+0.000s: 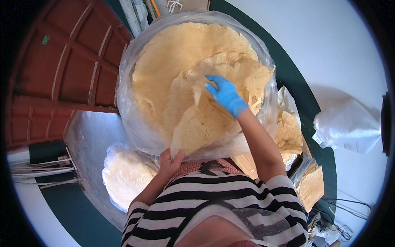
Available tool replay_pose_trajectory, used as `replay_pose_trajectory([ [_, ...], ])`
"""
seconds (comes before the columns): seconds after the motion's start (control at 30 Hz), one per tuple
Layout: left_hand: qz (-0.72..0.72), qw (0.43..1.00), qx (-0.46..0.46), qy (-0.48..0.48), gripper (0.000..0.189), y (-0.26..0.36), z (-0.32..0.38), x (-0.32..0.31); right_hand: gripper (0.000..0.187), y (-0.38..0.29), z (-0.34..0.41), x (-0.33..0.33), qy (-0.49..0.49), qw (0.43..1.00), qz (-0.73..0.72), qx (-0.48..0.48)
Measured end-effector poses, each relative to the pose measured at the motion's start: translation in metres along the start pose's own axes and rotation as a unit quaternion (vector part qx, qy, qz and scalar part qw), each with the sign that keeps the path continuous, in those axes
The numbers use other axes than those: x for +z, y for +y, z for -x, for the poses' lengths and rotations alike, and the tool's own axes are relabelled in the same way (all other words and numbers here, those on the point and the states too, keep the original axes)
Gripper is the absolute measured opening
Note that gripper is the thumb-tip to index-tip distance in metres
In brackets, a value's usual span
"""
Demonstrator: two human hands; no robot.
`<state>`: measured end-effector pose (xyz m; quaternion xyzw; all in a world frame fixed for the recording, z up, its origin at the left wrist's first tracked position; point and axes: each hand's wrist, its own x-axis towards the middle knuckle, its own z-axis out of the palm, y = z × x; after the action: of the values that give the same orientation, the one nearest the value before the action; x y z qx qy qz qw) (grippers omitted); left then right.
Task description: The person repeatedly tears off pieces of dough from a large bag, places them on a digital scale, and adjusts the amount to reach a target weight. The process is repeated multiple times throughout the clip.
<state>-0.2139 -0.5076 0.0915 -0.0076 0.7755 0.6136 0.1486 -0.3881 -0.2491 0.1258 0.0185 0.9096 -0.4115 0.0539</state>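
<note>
A stack of large, thin, round tan flatbread-like sheets (172, 46) lies before me on clear plastic film (132, 129). My bare left hand (171, 160) pinches the near edge of a torn, folded sheet (197, 129) between thumb and fingers. Over the middle of the stack is my right hand (226, 94) in a blue glove, its thumb and fingers apart and slightly blurred. It is just above the creased sheets; whether the fingertips touch them I cannot tell. Ragged, crumpled pieces (247, 71) lie on the right of the stack.
A plastic-wrapped pale round bundle (129, 176) is at lower left. More tan sheets (288, 132) and a bag of folded pieces (311, 185) stand at right. A red panelled door (80, 55) is at left, a plastic bag (348, 126) by the wall, cables (345, 203) at lower right.
</note>
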Motion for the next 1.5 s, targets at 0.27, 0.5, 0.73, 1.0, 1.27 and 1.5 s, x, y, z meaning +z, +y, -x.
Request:
replay_pose_trajectory([
  [0.27, 0.145, 0.964, -0.195, 0.106, 0.028, -0.011, 0.004, 0.005, 0.069, 0.096, 0.018, -0.043, 0.033, 0.924, 0.372, -0.081],
  [0.5, 0.147, 0.977, -0.139, 0.068, 0.024, -0.005, 0.008, 0.007, 0.083, 0.001, 0.089, 0.008, -0.165, 0.925, 0.201, -0.278],
  [0.73, -0.094, 0.959, 0.262, 0.057, 0.023, 0.094, -0.029, -0.026, 0.075, 0.002, 0.125, 0.074, -0.212, 0.936, 0.144, -0.241],
  [1.0, -0.457, 0.857, 0.137, -0.195, 0.027, 0.045, -0.180, 0.008, 0.066, 0.005, 0.135, 0.059, -0.194, 0.938, 0.129, -0.256],
  [1.27, -0.137, 0.930, 0.292, 0.175, 0.030, 0.077, -0.138, 0.003, 0.032, 0.054, 0.121, 0.040, -0.045, 0.997, -0.042, -0.042],
  [1.5, -0.395, 0.885, 0.218, -0.116, 0.054, 0.026, -0.153, 0.089, 0.037, 0.066, 0.104, 0.030, -0.138, 0.946, -0.249, 0.157],
])
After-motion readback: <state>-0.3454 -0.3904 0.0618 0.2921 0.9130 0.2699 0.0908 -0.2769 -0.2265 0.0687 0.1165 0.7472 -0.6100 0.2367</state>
